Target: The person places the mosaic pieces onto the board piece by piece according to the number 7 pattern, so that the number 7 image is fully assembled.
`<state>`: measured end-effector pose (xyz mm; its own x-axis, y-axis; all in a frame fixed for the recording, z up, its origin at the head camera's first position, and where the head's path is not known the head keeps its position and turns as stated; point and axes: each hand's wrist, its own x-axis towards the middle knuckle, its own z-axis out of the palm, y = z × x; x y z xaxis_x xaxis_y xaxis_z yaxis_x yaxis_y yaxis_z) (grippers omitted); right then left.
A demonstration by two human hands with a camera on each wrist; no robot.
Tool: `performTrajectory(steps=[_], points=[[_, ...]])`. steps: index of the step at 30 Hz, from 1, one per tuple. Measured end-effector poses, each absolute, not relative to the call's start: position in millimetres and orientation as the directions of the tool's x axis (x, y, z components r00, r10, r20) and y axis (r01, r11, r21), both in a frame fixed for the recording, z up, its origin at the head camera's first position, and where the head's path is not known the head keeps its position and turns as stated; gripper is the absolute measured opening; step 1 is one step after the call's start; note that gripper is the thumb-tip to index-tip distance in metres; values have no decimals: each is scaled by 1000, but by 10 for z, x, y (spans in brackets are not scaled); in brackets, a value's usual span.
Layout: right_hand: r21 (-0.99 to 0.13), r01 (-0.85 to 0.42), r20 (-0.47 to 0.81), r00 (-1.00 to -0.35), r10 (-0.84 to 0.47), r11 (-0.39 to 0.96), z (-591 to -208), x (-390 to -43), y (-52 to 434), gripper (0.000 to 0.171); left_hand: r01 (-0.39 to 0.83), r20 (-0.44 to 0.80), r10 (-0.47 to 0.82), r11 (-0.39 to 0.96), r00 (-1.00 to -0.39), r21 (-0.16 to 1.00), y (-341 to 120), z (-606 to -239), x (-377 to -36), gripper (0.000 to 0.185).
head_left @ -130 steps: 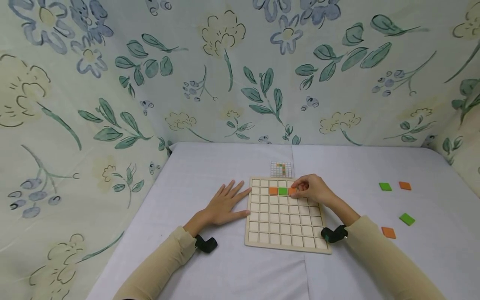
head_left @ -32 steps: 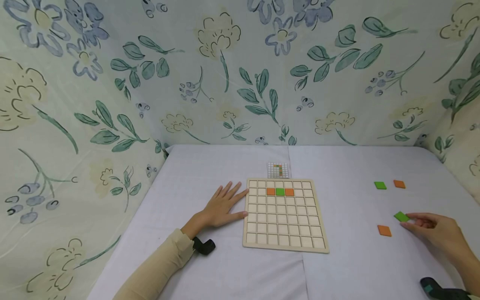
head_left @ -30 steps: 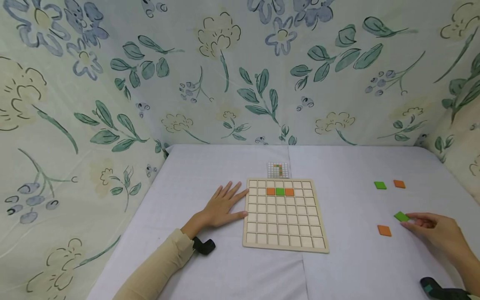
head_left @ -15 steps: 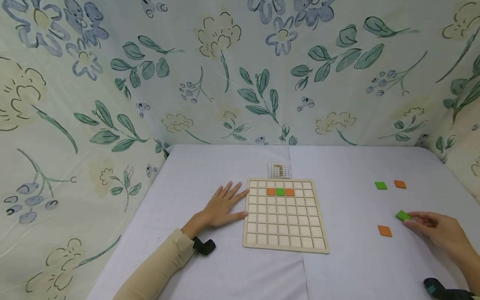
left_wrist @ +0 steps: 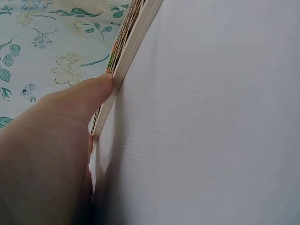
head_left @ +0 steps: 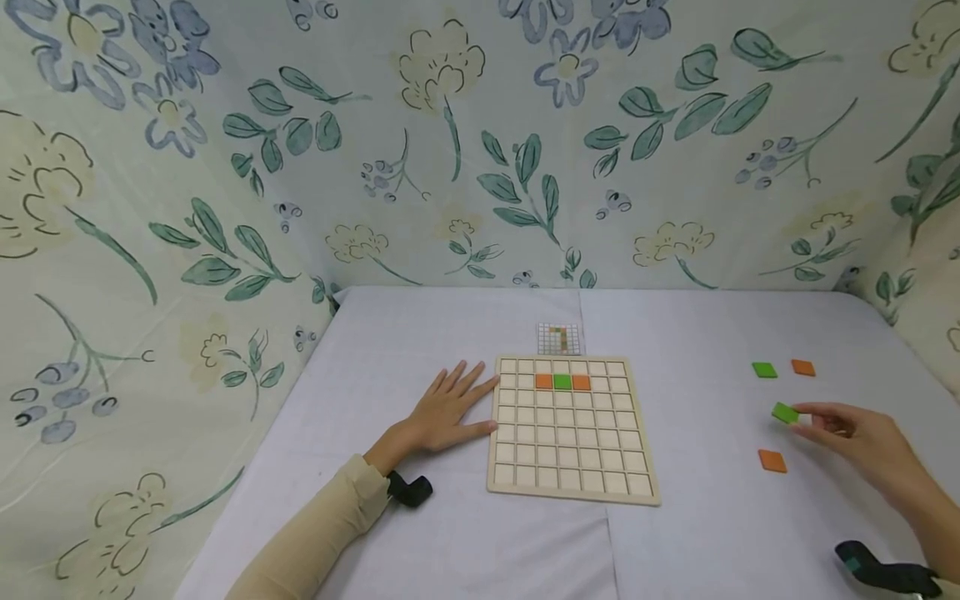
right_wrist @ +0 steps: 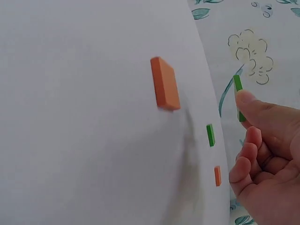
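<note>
Lifting green tile off table | right hand pinching | moved boardward

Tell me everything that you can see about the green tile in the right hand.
The green tile is a small, flat square, plain bright green, with a matte look, perhaps wood or plastic. The right hand pinches it by one edge between thumb and fingertips. It is lifted off the white table and tilted; the right wrist view shows it edge-on, a thin green strip. It hangs above the loose tiles, between an orange tile nearer the person and a green one farther away, to the right of the wooden board. Nothing else touches it.
</note>
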<state>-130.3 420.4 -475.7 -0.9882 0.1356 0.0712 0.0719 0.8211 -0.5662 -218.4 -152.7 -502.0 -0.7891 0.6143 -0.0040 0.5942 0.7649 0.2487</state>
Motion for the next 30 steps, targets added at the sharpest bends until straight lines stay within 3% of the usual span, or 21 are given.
performTrajectory(steps=[15,30], points=[[-650,-193,182,-979,-96,735,-4465,-1448,3599,32,588,-19,608,775,-793,231,-1533,-5030,-2183,81],[-681,-255,192,-967,-169,686,-4314,-1662,3037,31,579,-42,605,778,-795,244,-1530,-4968,-2206,81]])
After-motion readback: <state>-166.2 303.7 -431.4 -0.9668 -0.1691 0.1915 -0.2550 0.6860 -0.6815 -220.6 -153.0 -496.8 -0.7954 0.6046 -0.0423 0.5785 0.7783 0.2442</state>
